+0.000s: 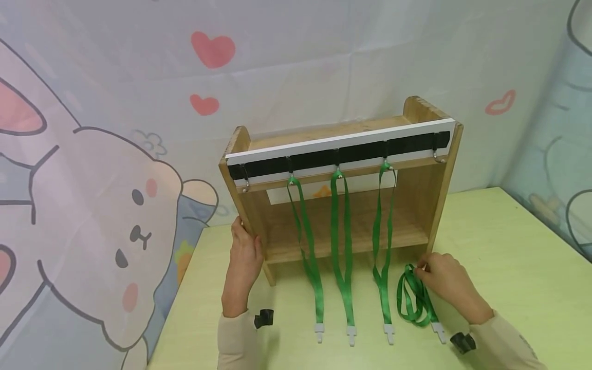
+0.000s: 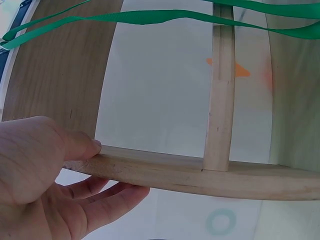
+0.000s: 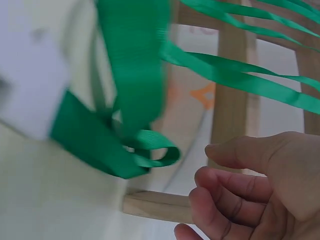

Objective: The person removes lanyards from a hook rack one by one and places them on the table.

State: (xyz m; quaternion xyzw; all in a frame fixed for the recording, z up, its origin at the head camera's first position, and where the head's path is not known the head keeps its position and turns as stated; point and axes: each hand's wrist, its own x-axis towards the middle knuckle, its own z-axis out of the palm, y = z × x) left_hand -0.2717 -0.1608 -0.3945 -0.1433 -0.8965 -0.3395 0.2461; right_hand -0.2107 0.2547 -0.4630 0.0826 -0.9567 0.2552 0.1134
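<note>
A small wooden shelf rack stands tilted, with metal hooks along its black-and-white front strip. My left hand grips its left side panel, thumb on one face and fingers on the other. Three green lanyards with white clips hang from the middle hooks. At the lower right is another, bunched green lanyard, its white clip toward me. My right hand is beside its upper end. In the right wrist view the fingers are loosely bent, apart from the thumb, with nothing between them.
The two end hooks, left and right, bear no lanyard. A pale yellow-green table lies under everything. Behind the rack hangs a printed cloth backdrop with hearts and a cartoon animal. Black wrist cameras sit by both sleeves.
</note>
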